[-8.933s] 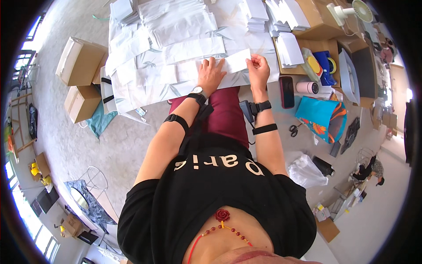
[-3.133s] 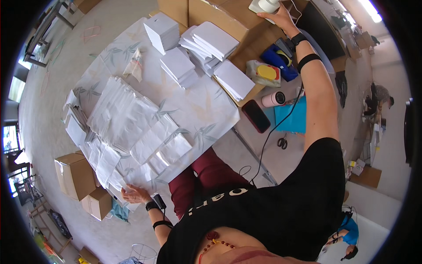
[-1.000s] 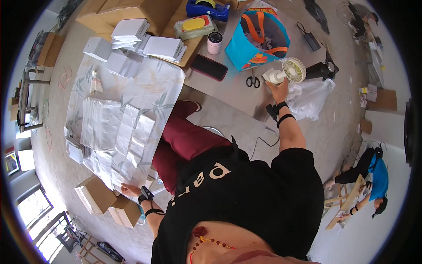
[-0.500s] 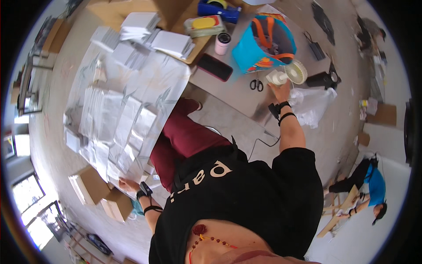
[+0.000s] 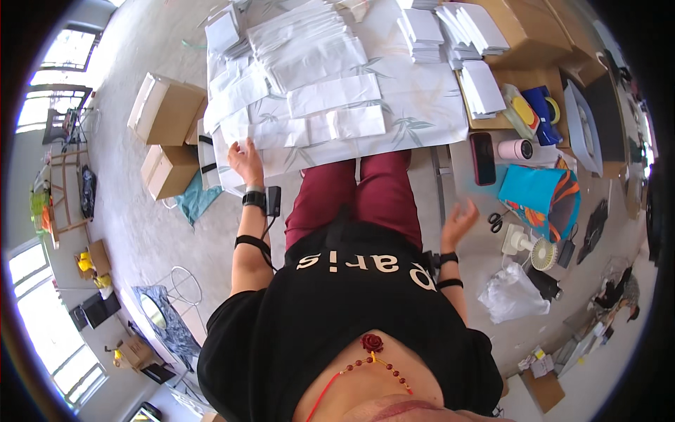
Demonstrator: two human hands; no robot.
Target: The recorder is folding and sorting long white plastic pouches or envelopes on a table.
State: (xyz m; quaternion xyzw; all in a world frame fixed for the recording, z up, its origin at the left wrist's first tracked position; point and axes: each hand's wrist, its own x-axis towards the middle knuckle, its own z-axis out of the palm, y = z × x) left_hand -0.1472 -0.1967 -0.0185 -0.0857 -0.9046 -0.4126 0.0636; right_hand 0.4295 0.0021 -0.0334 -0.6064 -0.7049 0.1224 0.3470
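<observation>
My left hand (image 5: pixel 246 162) is at the front left edge of the cloth-covered table. Its loosely spread fingers rest by the end of a row of flat white packets (image 5: pixel 278 133); I see nothing held. Slightly blurred, my right hand (image 5: pixel 460 222) hovers with fingers apart and nothing in it, between my lap and the side table. Nearest to it are black scissors (image 5: pixel 496 221) and a dark phone (image 5: pixel 483 159). Farther right stands a small white fan (image 5: pixel 520 243). More white packets (image 5: pixel 309 53) lie overlapped across the patterned cloth (image 5: pixel 422 130).
White stacks (image 5: pixel 482 88) stand at the back right, beside an open cardboard box (image 5: pixel 520 32). A pink cup (image 5: pixel 515 149), a blue bag (image 5: pixel 531 197) and a crumpled plastic bag (image 5: pixel 513 295) are on the right. Cardboard boxes (image 5: pixel 171 172) sit on the floor at left.
My view has turned toward the packet table. My right hand has come away from the small fan and back toward my body. My left hand stays at the table's edge.
</observation>
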